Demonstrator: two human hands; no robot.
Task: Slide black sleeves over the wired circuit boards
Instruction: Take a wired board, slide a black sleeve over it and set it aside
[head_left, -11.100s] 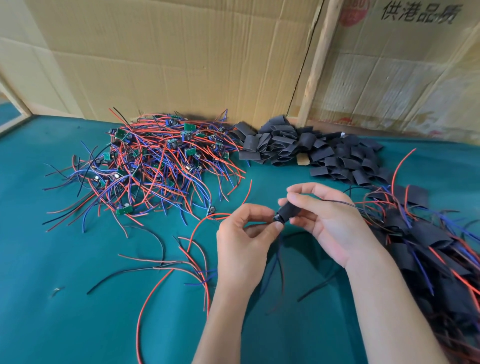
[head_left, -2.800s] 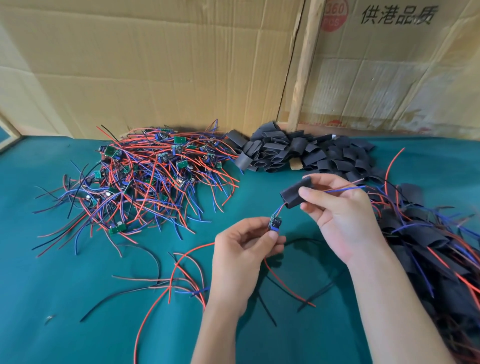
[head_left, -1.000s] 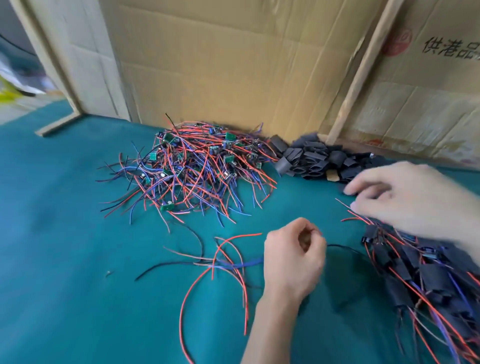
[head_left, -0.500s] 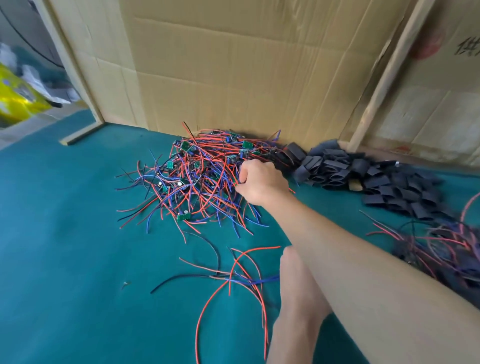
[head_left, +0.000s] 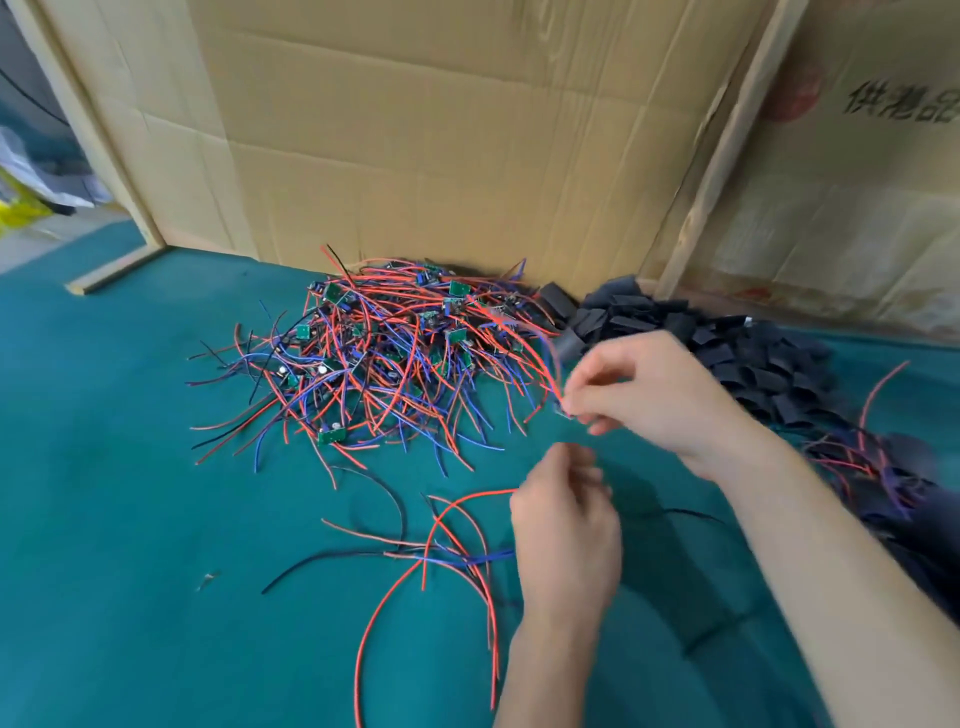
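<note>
We note the right hand (head_left: 660, 395) raised over the teal felt-covered table (head_left: 130, 519), its thumb and fingertips pinching the end of a red-and-blue wire lead (head_left: 530, 348) that arcs back toward the heap; whether a board hangs at the pinch is blurred, so we cannot tell. The left hand (head_left: 566, 525) sits just below, fingers loosely curled; motion blur keeps us from telling whether it holds anything. The tangled heap of red and blue wires with small green circuit boards (head_left: 384, 353) lies against the brown cardboard backing (head_left: 441, 140) and looks large, so we judge most units unsleeved. The pile of flattened black tubing sleeves (head_left: 727, 343) sits just right of it, also plentiful. At the far right edge, a mound of sleeved units with trailing wires (head_left: 893, 478) suggests a fair batch is done. A few loose red, blue and black wire offcuts (head_left: 441, 540) lie near the left hand. Judgement: mid-run, a fresh unit is being drawn; a sleeve must be fetched next.
</note>
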